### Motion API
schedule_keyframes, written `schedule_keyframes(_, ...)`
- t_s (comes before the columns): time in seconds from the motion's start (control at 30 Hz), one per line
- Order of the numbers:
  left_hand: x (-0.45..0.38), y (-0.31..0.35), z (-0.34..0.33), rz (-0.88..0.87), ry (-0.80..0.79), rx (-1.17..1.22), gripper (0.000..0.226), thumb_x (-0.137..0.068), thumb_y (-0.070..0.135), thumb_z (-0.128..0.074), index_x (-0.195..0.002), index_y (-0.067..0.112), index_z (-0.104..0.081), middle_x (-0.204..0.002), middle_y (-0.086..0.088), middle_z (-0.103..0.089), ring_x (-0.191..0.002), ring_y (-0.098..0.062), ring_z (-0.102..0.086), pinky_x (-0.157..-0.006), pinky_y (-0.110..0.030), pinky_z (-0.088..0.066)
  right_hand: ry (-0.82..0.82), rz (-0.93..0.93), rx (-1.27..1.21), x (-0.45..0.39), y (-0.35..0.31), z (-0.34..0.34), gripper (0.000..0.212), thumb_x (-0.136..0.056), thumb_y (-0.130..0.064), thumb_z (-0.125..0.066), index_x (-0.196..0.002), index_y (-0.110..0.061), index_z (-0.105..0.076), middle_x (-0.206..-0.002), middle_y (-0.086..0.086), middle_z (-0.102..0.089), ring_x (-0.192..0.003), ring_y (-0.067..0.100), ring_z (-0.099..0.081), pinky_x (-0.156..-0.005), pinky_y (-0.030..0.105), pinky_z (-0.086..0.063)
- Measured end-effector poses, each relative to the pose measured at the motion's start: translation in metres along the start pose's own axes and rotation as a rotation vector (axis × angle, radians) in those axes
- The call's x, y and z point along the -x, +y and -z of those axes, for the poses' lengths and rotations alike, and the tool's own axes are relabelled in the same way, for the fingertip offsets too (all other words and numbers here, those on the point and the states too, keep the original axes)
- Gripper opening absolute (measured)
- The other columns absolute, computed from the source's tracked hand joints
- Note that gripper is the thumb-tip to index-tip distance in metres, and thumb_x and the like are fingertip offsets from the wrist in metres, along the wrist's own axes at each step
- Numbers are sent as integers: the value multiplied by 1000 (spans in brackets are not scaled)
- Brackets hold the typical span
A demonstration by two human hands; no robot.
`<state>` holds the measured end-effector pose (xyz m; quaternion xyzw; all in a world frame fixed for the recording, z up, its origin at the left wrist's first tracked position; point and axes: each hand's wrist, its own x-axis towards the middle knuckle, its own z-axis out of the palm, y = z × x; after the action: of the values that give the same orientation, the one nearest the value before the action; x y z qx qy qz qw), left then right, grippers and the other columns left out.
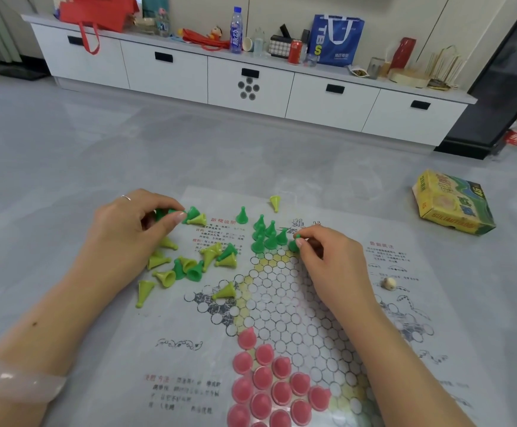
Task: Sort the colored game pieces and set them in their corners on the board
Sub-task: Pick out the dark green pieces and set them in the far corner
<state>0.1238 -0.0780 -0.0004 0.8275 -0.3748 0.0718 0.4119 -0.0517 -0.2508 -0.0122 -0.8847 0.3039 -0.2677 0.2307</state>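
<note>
nearest, the pink pieces are already packed upright in the bottom corner of the board, so that colour is judged done. the board is seen as a thin, glossy printed sheet with rings of small circles, laid flat on the grey worktop. the dark green step is in hand: a dark green piece is pinched at its knob by the right hand, beside the upright dark green cluster at the far corner. a few dark green pieces are gripped by the left hand, over a mixed heap of toppled green and lime pieces, smooth hollow plastic cones. next, the pinched piece needs seating squarely on a circle. farther off, a worn cardboard box is seen.
</note>
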Motion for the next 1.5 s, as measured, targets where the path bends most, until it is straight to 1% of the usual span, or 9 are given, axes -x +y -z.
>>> schedule_keyframes(0.4,2,5,2,3,24,40,6,-85,22,-60,-83,25,-66,-78,17,-60,-72,2,-48,-61,1,-32,2,-2,8,0,0,-1,15,-90,-17,-55,-96,-16,-69,-81,-12,-60,-77,6,-55,-71,14,-42)
schedule_keyframes(0.57,2,4,6,141,162,247,25,-88,30,-57,-67,44,-60,-70,20,-64,-63,4,-50,-60,-4,-35,5,2,18,1,0,-1,19,-88,-18,-57,-103,-16,-68,-83,-11,-61,-74,3,-53,-69,9,-38)
schedule_keyframes(0.73,6,24,11,214,238,451,23,-93,26,-49,-74,27,-63,-58,17,-62,-54,7,-51,-54,-4,-38,68,2,-40,4,-3,2,23,-88,-22,-58,-110,-19,-66,-77,-12,-60,-71,-3,-54,-78,20,-47)
schedule_keyframes(0.8,13,39,10,347,151,793,30,-91,28,-48,-69,22,-67,-53,12,-60,-46,1,-44,-49,-9,-36,160,29,-111,6,-9,5,21,-89,-20,-57,-108,-19,-66,-77,-13,-60,-70,-3,-56,-73,14,-48)
schedule_keyframes(0.87,21,52,6,431,-66,988,31,-81,37,-48,-66,22,-70,-52,8,-58,-46,-1,-40,-49,-15,-33,202,95,-216,9,-21,9,20,-89,-19,-56,-107,-20,-65,-77,-18,-59,-72,1,-58,-69,8,-46)
schedule_keyframes(1.03,34,67,-6,318,-373,898,20,-66,40,-55,-68,25,-68,-54,5,-61,-49,-3,-44,-54,-16,-39,52,309,-392,23,-46,1,23,-87,-31,-53,-108,-27,-63,-83,-23,-61,-76,-2,-59,-68,7,-43)
schedule_keyframes(1.23,36,66,-9,179,-370,800,18,-74,34,-63,-81,18,-62,-54,4,-63,-58,-11,-56,-58,-19,-45,-98,278,-614,24,-50,5,19,-85,-26,-59,-102,-29,-67,-91,-13,-70,-86,6,-66,-73,19,-51)
schedule_keyframes(1.33,34,66,-8,192,-351,868,19,-68,28,-59,-82,15,-57,-51,5,-62,-53,-1,-58,-54,-8,-44,-181,207,-738,25,-53,6,21,-83,-19,-64,-96,-33,-69,-86,-9,-71,-77,4,-65,-65,15,-49)
schedule_keyframes(1.5,34,70,-7,189,-375,922,19,-68,23,-56,-84,13,-53,-52,3,-63,-55,1,-60,-54,-5,-42,-213,125,-851,25,-54,8,23,-83,-6,-62,-89,-28,-68,-69,-12,-69,-63,-1,-62,-59,11,-46)
